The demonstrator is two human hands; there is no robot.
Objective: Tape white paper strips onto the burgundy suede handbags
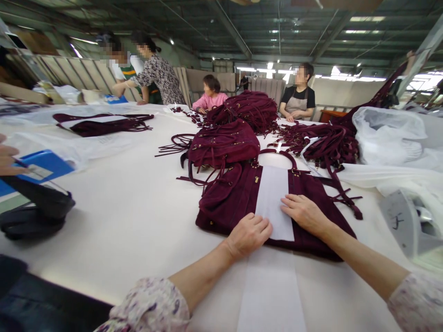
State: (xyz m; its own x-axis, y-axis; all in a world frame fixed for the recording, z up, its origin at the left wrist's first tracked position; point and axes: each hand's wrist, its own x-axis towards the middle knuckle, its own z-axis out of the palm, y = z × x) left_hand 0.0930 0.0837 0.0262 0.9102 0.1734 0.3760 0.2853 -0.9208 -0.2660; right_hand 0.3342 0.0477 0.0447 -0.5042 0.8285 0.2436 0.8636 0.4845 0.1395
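A maroon suede handbag (316, 216) lies flat in front of me, its curved handle (290, 156) pointing away. A white paper strip (273, 191) runs lengthwise over the bag's middle, and a further white length (272, 295) extends from under the bag's near edge toward me. My left hand (251, 234), fingers curled and closed, grips the strip's left side near the bag's near edge. At the strip's right side, my right hand (304, 212) has its fingers bent together over the paper edge. Both thumbs are mostly hidden.
Beyond the bag lie another maroon bag (226, 144), a maroon pile (247, 110) and tangled straps (321, 140). Clear plastic (387, 133) is at right. Another person's hand (8, 157) is near a blue folder (51, 166) at left. Several people stand around the white table (131, 207).
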